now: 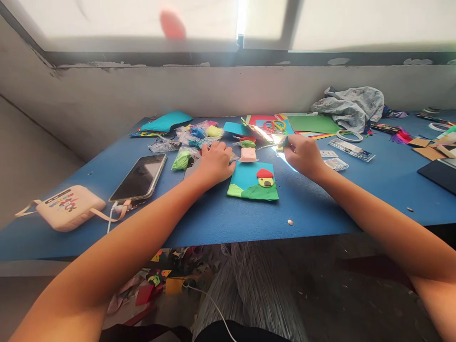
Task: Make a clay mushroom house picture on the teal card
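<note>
A small blue card [251, 175] bears a green clay hill and a yellow face with a red cap. My left hand [215, 164] rests at the card's upper left, its fingers spread over wrapped clay packs. A light green clay lump [181, 160] lies left of it. Right of the card's top, my right hand [302, 153] is closed round a thin tool [273, 144] that points left. Between the hands sits a pale pink clay block [248, 154], with green and red clay packs behind it.
A phone [140, 177] and a pink power bank [70, 207] lie at the left. Scissors [274, 126] and green paper [313, 124] are at the back, beside crumpled cloth [351, 107]. Blister packs [352, 149] and a tape roll [349, 136] lie right. Scraps litter the floor.
</note>
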The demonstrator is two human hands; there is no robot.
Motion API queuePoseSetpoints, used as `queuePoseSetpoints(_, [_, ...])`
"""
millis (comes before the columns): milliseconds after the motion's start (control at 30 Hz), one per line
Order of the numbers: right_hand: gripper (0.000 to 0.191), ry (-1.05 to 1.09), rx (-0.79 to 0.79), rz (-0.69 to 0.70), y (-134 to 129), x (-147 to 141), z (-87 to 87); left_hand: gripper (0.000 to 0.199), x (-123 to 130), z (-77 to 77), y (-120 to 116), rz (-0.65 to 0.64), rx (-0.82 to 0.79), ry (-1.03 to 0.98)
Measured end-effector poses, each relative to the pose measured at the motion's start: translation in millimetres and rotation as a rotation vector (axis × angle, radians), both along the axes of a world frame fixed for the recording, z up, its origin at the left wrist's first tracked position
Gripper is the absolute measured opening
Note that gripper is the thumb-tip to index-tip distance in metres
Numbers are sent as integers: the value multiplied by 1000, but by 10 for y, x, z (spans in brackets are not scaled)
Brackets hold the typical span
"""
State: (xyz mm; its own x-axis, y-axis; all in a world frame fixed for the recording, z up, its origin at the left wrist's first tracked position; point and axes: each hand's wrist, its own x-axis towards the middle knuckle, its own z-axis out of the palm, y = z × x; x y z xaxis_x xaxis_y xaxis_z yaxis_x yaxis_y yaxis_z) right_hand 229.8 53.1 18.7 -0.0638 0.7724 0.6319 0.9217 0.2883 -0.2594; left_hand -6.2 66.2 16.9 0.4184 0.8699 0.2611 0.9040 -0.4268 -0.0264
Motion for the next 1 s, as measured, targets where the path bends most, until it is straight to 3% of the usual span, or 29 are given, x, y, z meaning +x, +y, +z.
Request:
queuePoseSetpoints(433, [13,6,-20,13,-8,-4,-7,18,-3,-12,11,-34,13,-35])
queuePoseSetpoints(667, [13,6,-30,17,-16,-13,5,28,28,49,-29,5,83,-111])
queuePoseSetpoints(1000, [13,15,-30,18,-25,-26,11,29,30,32,14,-67,89,-322])
